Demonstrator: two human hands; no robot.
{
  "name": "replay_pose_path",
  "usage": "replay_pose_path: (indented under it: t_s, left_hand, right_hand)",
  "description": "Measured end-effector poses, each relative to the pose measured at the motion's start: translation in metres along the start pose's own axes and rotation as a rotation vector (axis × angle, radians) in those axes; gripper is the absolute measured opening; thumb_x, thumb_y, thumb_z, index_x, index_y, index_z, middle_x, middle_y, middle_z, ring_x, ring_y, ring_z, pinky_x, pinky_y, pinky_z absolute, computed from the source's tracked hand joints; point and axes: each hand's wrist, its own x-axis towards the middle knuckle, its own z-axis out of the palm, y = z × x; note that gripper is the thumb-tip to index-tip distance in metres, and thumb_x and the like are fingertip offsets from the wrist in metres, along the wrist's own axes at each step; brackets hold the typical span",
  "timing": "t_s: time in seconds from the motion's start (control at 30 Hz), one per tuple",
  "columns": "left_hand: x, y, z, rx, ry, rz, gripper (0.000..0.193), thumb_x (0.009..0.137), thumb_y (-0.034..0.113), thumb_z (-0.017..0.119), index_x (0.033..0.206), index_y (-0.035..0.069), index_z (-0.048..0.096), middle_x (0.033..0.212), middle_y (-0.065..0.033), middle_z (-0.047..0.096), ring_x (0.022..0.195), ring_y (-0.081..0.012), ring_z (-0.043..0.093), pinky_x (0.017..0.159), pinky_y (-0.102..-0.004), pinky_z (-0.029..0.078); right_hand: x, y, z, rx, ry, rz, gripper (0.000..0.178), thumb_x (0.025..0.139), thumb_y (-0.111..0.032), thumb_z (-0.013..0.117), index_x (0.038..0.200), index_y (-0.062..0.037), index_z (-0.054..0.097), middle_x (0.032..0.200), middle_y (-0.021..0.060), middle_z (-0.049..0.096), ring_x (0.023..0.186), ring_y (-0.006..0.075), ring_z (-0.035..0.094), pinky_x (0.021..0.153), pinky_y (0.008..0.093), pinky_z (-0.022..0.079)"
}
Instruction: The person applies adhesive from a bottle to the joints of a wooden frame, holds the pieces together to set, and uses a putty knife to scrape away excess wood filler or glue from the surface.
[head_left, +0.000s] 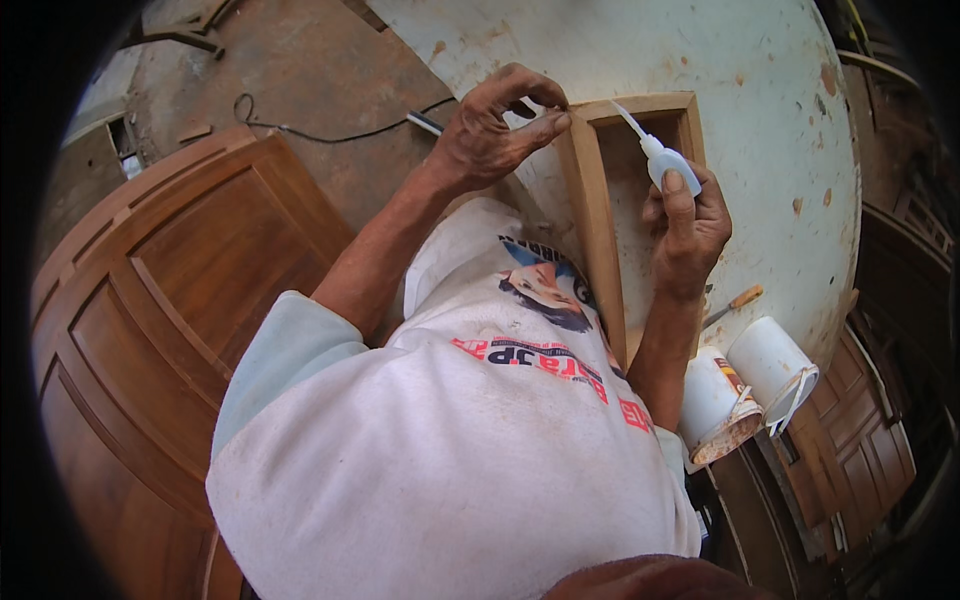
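A rectangular wooden frame stands at the edge of the pale work surface, in front of my body. At its far left corner, my left hand is closed in a pinch, thumb and forefinger meeting at the wood. Whatever lies between those fingertips is too small to make out. My right hand grips a small white squeeze bottle with a long thin nozzle, over the frame's opening. The nozzle tilts up and to the left, its tip near the frame's far rail and apart from my left fingers.
Panelled wooden doors lean at the left, near a black cable on the floor. Two white buckets stand right of my forearm, beside a wooden-handled tool on the stained work surface. More wooden panels lie at the lower right.
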Motion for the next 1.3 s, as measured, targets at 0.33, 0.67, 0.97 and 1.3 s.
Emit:
replay_pose_path:
  t_s: [0.33,0.67,0.97,1.3]
  left_hand:
    - [0.0,-0.001,0.005,0.017,0.017,0.012,0.02,0.096,0.012,0.071,0.115,0.011,0.064,0.105,-0.0008,0.065,0.101,-0.0132,0.064,0.091,-0.031,0.055]
    - [-0.004,0.0,0.007,0.029,0.009,-0.04,0.023,0.096,0.013,0.072,0.117,0.01,0.064,0.107,-0.0015,0.066,0.101,-0.0128,0.064,0.091,-0.0328,0.056]
    - [-0.005,-0.006,0.008,-0.034,0.003,-0.03,0.024,0.096,0.014,0.072,0.118,0.012,0.063,0.11,-0.0007,0.065,0.103,-0.0124,0.064,0.091,-0.0331,0.056]
    - [-0.001,0.007,0.004,0.155,0.038,0.088,0.023,0.092,0.007,0.072,0.114,0.009,0.065,0.107,-0.0024,0.066,0.099,-0.0139,0.064,0.088,-0.0306,0.054]
  right_hand:
    - [0.002,-0.01,-0.005,0.015,0.055,0.011,0.024,0.096,-0.018,0.07,0.108,0.003,0.067,0.08,0.0054,0.065,0.063,0.0084,0.057,0.056,0.0227,0.046]
    - [0.003,-0.007,-0.009,0.031,0.088,0.037,0.024,0.096,-0.018,0.07,0.108,0.0031,0.067,0.078,0.0064,0.065,0.06,0.0086,0.057,0.054,0.0222,0.045]
    - [0.004,-0.006,-0.009,0.023,0.067,0.022,0.024,0.097,-0.018,0.07,0.107,0.0028,0.067,0.078,0.0061,0.065,0.061,0.0082,0.057,0.054,0.0222,0.045]
    - [0.009,0.001,-0.003,0.147,0.016,0.061,0.024,0.099,-0.017,0.067,0.111,0.0036,0.065,0.085,0.0106,0.069,0.068,0.0121,0.062,0.063,0.0271,0.051]
